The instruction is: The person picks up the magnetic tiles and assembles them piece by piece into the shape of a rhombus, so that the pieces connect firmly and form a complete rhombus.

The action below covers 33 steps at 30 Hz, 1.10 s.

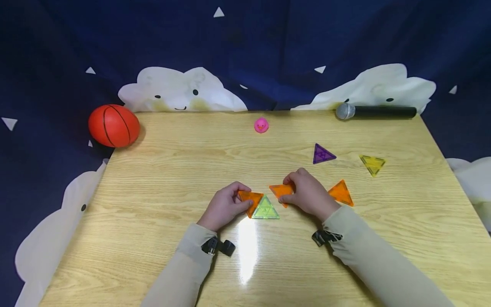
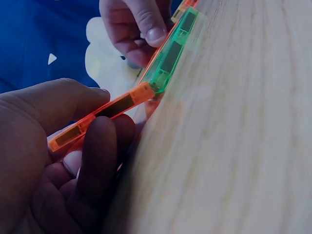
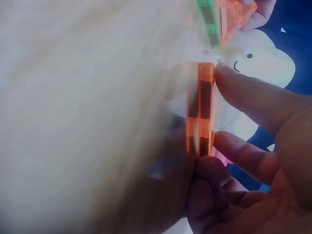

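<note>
My left hand (image 1: 224, 208) pinches an orange triangular magnetic tile (image 1: 254, 198) between thumb and fingers. In the left wrist view this tile (image 2: 122, 104) is tilted, its inner edge meeting a green triangular tile (image 2: 170, 56). From the head view, the pale green tile (image 1: 265, 209) lies directly right of the left tile. A second orange tile (image 1: 281, 191) is pinched by my right hand (image 1: 310, 192), a small gap away from the green one. The right wrist view shows this tile (image 3: 205, 97) edge-on, close over the table, thumb at one end and fingers at the other.
A third orange tile (image 1: 342, 193) lies beside the right wrist. Beyond it are a purple tile (image 1: 323, 154) and a yellow tile (image 1: 373, 164). Along the back stand a red ball (image 1: 114, 125), a pink duck toy (image 1: 261, 125) and a microphone (image 1: 379, 111) on the wooden table (image 1: 172, 157).
</note>
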Available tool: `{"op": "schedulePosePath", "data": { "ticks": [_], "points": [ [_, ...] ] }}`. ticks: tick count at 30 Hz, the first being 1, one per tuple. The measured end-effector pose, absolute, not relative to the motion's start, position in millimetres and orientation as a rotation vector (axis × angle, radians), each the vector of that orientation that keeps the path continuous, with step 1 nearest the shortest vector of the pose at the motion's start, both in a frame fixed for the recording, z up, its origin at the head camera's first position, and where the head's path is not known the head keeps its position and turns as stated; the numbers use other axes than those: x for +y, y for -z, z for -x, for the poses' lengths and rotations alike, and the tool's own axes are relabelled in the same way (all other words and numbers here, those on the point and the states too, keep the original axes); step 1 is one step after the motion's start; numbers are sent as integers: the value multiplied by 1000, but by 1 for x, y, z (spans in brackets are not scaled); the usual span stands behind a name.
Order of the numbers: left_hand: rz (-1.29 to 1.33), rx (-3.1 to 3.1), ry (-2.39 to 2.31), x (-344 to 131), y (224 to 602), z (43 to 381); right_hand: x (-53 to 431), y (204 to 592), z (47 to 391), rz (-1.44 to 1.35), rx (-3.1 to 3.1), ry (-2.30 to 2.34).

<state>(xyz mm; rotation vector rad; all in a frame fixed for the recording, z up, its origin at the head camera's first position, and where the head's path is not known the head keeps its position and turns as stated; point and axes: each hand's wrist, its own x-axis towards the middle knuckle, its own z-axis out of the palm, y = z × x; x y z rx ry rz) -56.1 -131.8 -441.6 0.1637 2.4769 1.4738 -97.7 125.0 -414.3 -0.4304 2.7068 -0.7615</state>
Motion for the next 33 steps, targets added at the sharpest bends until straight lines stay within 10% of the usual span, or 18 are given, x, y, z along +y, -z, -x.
{"op": "schedulePosePath", "data": {
  "ticks": [33],
  "points": [
    [-170,2468,-1499,-132,440,56,138,417,72,362,2638,957]
  ]
}}
